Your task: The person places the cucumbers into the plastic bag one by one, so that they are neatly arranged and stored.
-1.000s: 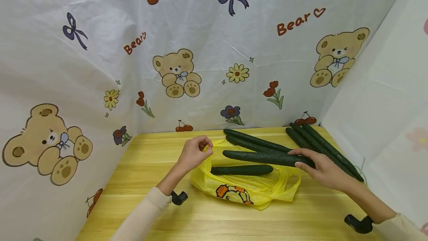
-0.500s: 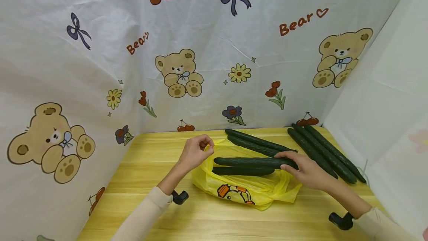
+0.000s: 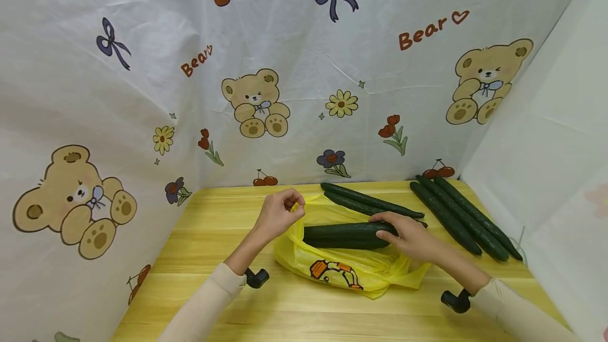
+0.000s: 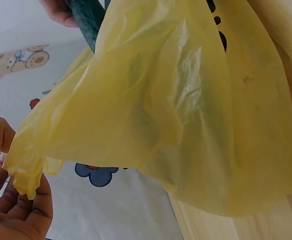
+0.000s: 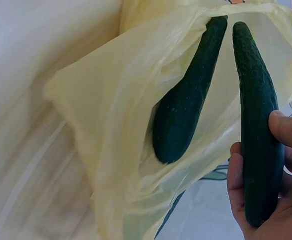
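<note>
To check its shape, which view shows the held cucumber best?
Right wrist view: the held cucumber appears close, almost whole. In the head view the right hand covers one end; left wrist shows only a piece beyond the yellow bag.

Small tabletop booth (image 3: pixel 546 141), room type unclear, bear-print cloth walls (image 3: pixel 290 30), wood-grain table (image 3: pixel 223 215)

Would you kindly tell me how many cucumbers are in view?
7: one cucumber in the right hand, one inside the yellow plastic bag, two behind it, three rightward on the table; the bag may hide more.
</note>
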A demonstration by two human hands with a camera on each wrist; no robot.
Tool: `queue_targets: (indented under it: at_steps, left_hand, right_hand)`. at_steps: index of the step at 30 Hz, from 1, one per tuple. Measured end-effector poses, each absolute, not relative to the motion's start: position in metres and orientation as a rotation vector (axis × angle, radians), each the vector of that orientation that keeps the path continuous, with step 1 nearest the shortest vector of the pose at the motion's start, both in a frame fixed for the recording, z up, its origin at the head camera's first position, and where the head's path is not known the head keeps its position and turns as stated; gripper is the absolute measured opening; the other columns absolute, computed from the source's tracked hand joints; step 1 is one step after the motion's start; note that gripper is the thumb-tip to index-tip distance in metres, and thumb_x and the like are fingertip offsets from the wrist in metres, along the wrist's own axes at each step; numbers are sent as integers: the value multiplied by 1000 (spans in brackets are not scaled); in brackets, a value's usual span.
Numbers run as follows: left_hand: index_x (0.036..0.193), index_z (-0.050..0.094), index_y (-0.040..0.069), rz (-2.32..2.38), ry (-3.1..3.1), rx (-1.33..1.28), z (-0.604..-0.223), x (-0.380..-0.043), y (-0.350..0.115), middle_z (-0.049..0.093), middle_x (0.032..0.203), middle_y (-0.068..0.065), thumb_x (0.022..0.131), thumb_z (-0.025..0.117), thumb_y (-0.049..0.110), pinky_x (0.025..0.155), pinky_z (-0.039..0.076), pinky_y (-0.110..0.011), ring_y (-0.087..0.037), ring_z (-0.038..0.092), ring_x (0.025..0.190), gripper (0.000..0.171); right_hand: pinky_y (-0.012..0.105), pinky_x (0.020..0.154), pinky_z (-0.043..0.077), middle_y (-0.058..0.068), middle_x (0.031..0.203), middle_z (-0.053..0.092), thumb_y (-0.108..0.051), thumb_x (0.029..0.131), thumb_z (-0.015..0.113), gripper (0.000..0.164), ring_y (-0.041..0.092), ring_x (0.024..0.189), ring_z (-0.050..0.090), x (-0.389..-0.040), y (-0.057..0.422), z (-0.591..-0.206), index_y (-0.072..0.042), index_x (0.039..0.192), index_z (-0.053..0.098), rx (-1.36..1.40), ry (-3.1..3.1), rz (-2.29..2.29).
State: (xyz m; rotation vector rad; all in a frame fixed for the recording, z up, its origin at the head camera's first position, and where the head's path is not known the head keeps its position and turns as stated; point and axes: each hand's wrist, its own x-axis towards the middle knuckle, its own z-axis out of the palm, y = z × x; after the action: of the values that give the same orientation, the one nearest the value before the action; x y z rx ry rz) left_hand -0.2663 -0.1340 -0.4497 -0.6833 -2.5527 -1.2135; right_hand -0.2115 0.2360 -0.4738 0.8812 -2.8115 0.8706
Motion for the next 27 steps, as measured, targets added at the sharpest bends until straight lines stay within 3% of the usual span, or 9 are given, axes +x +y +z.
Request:
queue_targets:
  at_steps: [9, 22, 27]
  left_hand:
    - [97, 76, 18, -1229, -2557, -675, -447, -266, -132, 68, 80, 7, 93, 76, 13, 69, 45, -25, -14, 56, 70, 6]
    - [98, 77, 14, -1243, -2541, -687, -445, -264, -136, 67, 79, 6, 93, 76, 13, 67, 45, -26, -12, 53, 68, 6]
    - [97, 76, 18, -1257, -2545, -682, -445, -263, -138, 68, 80, 8, 93, 76, 14, 67, 45, -26, -13, 55, 69, 5]
  right_hand:
    - [57, 105, 56, 11, 144, 70, -18, 109, 65, 37, 34, 131, 68, -224, 210, -477, -8, 145, 64, 945, -2801, 902]
    - [59, 107, 55, 10, 145, 70, -19, 108, 66, 38, 36, 132, 67, -231, 198, -482, -10, 145, 64, 925, -2793, 907]
    - [60, 106, 55, 11, 144, 70, -18, 108, 67, 37, 37, 131, 68, -235, 194, -492, -10, 144, 65, 876, -2806, 894]
